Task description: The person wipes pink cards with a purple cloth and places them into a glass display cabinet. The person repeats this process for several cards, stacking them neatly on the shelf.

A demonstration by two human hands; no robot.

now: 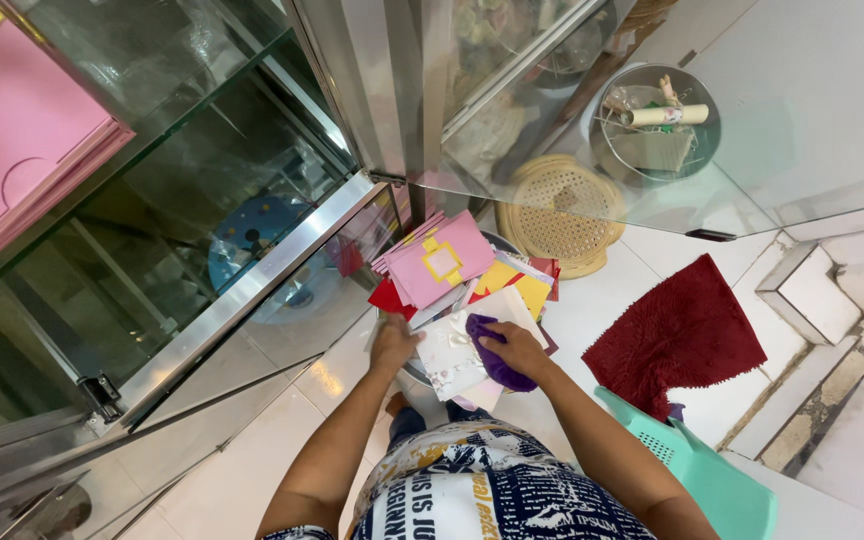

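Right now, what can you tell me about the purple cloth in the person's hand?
The purple cloth is small, soft-looking and bunched into a crumpled wad, deep violet all over. The right hand presses it down on a white card that lies at the near edge of a heap of pink, yellow and red cards. One end pokes out past the fingers, the other curls under the palm. The left hand holds the card's other edge.
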